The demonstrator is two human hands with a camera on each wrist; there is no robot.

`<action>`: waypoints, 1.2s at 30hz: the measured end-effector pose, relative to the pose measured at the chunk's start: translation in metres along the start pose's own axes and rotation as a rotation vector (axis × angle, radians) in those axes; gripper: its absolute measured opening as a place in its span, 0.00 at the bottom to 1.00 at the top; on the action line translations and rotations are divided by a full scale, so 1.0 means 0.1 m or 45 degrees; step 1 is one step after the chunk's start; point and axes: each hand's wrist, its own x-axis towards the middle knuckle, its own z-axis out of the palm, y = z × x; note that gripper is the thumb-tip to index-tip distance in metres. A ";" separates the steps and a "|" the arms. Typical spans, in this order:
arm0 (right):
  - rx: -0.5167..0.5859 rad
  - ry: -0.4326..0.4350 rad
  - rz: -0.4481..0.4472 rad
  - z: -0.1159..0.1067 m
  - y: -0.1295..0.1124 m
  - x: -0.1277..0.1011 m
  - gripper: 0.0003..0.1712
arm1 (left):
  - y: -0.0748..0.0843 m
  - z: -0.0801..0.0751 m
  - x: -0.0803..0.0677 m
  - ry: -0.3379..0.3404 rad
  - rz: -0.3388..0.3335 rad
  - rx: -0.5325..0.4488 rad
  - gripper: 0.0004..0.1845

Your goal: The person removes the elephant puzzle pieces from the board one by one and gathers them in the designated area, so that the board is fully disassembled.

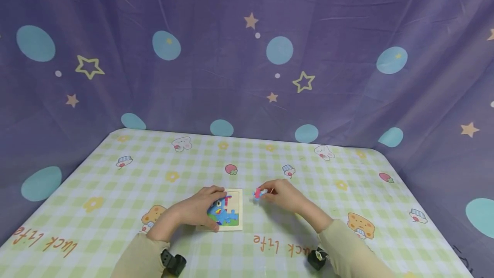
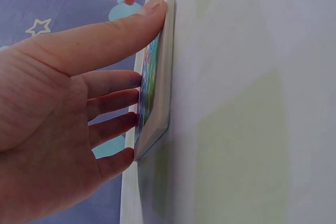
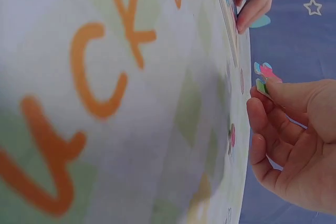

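A small wooden jigsaw board lies on the table, with a blue cartoon figure on a green ground at its left and lower part. Bare wood shows in its upper right. My left hand spans the board's left side, fingers fairly straight. In the left wrist view, the thumb lies along the board's near edge and the other fingertips touch it farther along. To the right of the board, my right hand pinches a pink and blue jigsaw piece between thumb and fingers, above the table. Green also shows at those fingertips.
A checked green and white tablecloth printed with cupcakes, flowers, bears and lettering covers the table. Behind and at both sides hangs a purple curtain with stars and blue dots. Black wrist cameras are strapped at both sleeves.
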 end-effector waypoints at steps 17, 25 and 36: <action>-0.007 0.012 0.076 -0.08 0.20 -0.17 0.03 | 0.01 0.00 -0.01 0.001 -0.034 -0.002 0.49; 0.014 -0.005 0.078 -0.05 0.26 -0.18 0.03 | 0.02 0.00 -0.02 0.003 -0.021 -0.012 0.49; 0.012 -0.019 0.087 0.00 0.27 -0.18 0.04 | 0.03 0.00 0.00 0.004 -0.043 -0.013 0.48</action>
